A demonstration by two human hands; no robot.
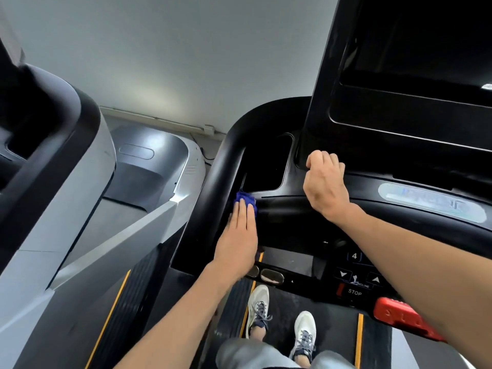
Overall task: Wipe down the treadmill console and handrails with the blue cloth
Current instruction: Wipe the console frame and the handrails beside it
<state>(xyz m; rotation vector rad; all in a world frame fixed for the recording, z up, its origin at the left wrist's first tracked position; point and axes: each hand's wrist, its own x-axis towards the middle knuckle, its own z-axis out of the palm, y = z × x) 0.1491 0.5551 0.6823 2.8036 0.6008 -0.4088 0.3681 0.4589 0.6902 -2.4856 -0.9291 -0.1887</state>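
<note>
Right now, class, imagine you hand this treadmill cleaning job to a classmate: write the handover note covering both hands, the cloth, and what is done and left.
Left hand: flat, fingers straight, pressing the crumpled blue cloth against the black console beside the curved black left handrail.
Right hand: fingers curled, knuckles resting near the base of the dark screen panel; it holds nothing visible.
Done: cannot tell which surfaces are wiped.
Left: probably the rest of the console, the red stop bar area, and both handrails.

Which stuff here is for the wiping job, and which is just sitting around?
For the job: blue cloth under the left hand; console; handrail; right hand resting on the console.

Just there: next treadmill; red stop clip; sneakers.
</note>
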